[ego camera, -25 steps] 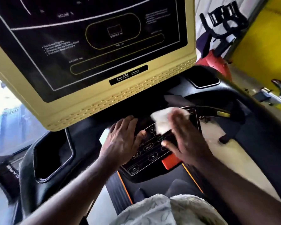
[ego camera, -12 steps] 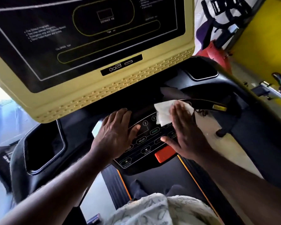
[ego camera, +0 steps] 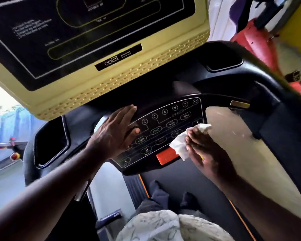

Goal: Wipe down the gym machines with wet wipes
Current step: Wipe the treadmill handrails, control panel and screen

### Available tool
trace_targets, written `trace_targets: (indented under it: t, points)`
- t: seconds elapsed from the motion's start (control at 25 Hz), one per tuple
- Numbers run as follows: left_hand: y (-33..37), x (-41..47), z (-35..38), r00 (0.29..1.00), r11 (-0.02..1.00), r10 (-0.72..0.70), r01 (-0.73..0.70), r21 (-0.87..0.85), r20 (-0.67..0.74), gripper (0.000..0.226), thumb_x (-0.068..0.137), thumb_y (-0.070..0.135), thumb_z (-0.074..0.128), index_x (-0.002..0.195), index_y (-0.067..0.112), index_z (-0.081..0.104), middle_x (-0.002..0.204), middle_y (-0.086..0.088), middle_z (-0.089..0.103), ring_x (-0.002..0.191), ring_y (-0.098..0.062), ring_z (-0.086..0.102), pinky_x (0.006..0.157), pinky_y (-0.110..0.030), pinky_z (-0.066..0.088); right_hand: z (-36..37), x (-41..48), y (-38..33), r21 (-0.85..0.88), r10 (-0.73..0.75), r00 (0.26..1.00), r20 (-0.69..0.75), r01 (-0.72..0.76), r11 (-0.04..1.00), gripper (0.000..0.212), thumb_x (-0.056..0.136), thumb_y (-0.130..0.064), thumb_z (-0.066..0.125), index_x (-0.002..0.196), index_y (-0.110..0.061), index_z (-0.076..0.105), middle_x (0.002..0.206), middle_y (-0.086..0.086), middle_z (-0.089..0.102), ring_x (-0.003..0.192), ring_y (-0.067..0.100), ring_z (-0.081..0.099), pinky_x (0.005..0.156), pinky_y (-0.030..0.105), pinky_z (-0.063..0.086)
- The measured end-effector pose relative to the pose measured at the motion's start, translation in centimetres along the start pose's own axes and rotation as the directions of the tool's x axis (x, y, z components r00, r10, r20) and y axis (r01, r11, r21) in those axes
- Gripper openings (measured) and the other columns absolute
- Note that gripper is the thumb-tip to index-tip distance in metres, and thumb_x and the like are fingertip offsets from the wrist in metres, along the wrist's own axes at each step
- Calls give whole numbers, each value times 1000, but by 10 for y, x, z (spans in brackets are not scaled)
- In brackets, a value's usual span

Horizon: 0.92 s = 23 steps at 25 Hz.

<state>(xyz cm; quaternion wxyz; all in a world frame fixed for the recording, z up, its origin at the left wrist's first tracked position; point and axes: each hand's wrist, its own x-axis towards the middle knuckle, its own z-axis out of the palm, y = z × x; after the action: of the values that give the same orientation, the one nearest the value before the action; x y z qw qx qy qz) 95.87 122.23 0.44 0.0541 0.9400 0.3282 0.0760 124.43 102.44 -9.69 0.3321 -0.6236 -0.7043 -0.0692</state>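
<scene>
I stand on a treadmill, looking down at its black button panel (ego camera: 165, 126) with speed, start and pause keys. My right hand (ego camera: 207, 152) presses a white wet wipe (ego camera: 180, 145) against the panel's right lower edge, fingers fairly straight over it, beside the orange stop key (ego camera: 166, 157). My left hand (ego camera: 118, 131) rests flat with straight fingers on the panel's left end, covering some keys. Above hangs the yellow-framed console screen (ego camera: 87, 32).
Black cup-holder wells sit at the left (ego camera: 50, 141) and upper right (ego camera: 222, 63) of the console. A handrail with a metal sensor plate (ego camera: 239, 104) runs right. The black belt (ego camera: 189, 185) lies below. A red exercise bike (ego camera: 257, 39) stands at the upper right.
My right hand has slid the wipe down and right, from the panel's top middle to its lower right edge, uncovering the speed keys. My left hand stayed on the panel's left end.
</scene>
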Motion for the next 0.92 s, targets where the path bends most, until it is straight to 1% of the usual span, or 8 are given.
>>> trace_targets:
  t: [0.2, 0.32, 0.36, 0.48, 0.6, 0.72, 0.84, 0.92]
  points:
    - [4, 0, 2, 1000, 1000, -29, 29, 8, 7, 73, 104, 54, 46, 160, 8, 36, 162, -10, 45, 149, -26, 39, 123, -38, 33, 8, 52, 15, 74, 312, 932, -183, -303, 950, 28, 105, -21, 65, 125, -4, 74, 144, 9, 63, 138, 23, 58, 112, 43, 50]
    - [4, -1, -1, 999, 999, -49, 49, -10, 16, 74, 104, 55, 44, 160, 7, 36, 161, -11, 45, 149, -27, 40, 122, -44, 38, 9, 14, 4, 114, -90, 995, -45, 95, 989, 29, 101, -18, 70, 126, -4, 74, 145, 9, 62, 138, 22, 58, 108, 47, 53]
    - [5, -1, -2, 999, 999, -37, 37, -4, 22, 74, 104, 55, 44, 160, 7, 36, 161, -11, 45, 150, -27, 40, 122, -44, 38, 3, 5, 8, 112, -128, 992, -24, 130, 985, 28, 101, -17, 70, 126, -4, 75, 142, 9, 64, 137, 21, 58, 107, 48, 53]
    - [5, -1, 0, 999, 999, -43, 43, 12, 10, 73, 104, 54, 45, 160, 8, 36, 161, -10, 46, 149, -27, 40, 122, -42, 38, -3, 5, 13, 101, 104, 992, -70, -97, 990, 27, 103, -16, 66, 125, -3, 75, 139, 10, 67, 138, 22, 58, 108, 51, 52]
    - [8, -1, -2, 998, 998, -58, 58, 0, 11, 72, 104, 52, 48, 160, 9, 36, 160, -10, 46, 148, -26, 40, 120, -41, 38, -1, 0, -1, 64, -98, 995, -1, 98, 993, 27, 103, -18, 66, 124, -4, 75, 139, 9, 67, 137, 20, 58, 112, 45, 50]
    - [6, -3, -1, 999, 999, -51, 51, 1, 0, 73, 104, 53, 48, 161, 10, 34, 161, -10, 45, 149, -26, 40, 120, -44, 40, -4, 5, 5, 107, 178, 979, -98, -168, 980, 28, 104, -18, 65, 126, -4, 74, 141, 9, 66, 140, 21, 56, 110, 46, 51]
    - [4, -3, 1, 997, 997, -74, 74, -19, 3, 73, 103, 55, 47, 162, 13, 33, 162, -8, 44, 150, -24, 38, 120, -46, 41, -1, -11, 4, 80, -96, 995, 39, 92, 993, 33, 104, -19, 66, 133, -6, 70, 148, 8, 60, 144, 22, 51, 112, 49, 48]
    - [3, -3, 2, 997, 997, -76, 77, -24, 9, 74, 103, 57, 45, 163, 15, 32, 163, -7, 43, 151, -24, 37, 120, -45, 41, -2, -1, 9, 104, 99, 995, -16, -97, 990, 36, 106, -20, 61, 140, -6, 65, 152, 8, 55, 146, 22, 48, 112, 50, 49]
